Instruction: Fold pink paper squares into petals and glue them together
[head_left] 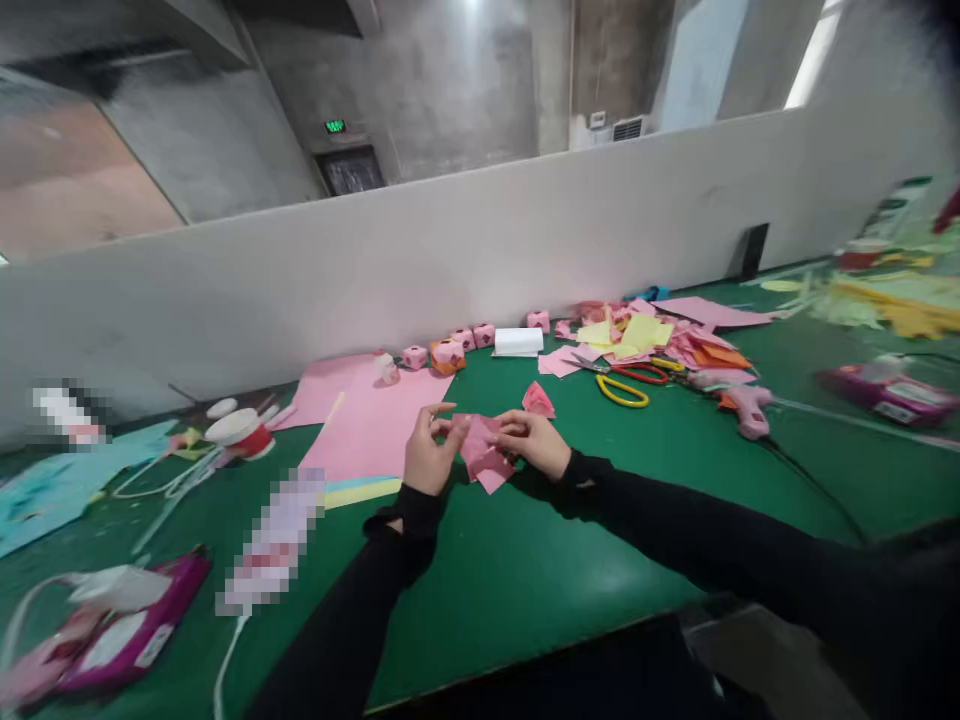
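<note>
Both hands pinch one piece: left hand (431,455) at the left edge of a creased pink paper (487,465), right hand (538,445) at its right, fingertips nearly meeting. I have it just over the green tabletop (592,540). Just beyond my right hand, a small folded pink piece (538,401); farther right, yellow-handled scissors (623,391) and a pink glue gun (746,410).

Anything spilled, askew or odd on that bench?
Mostly fine, no spill evident. One untidy spot: the loose pink and yellow paper heap near the partition lies jumbled, unlike the row of small pink pieces to its left.
</note>
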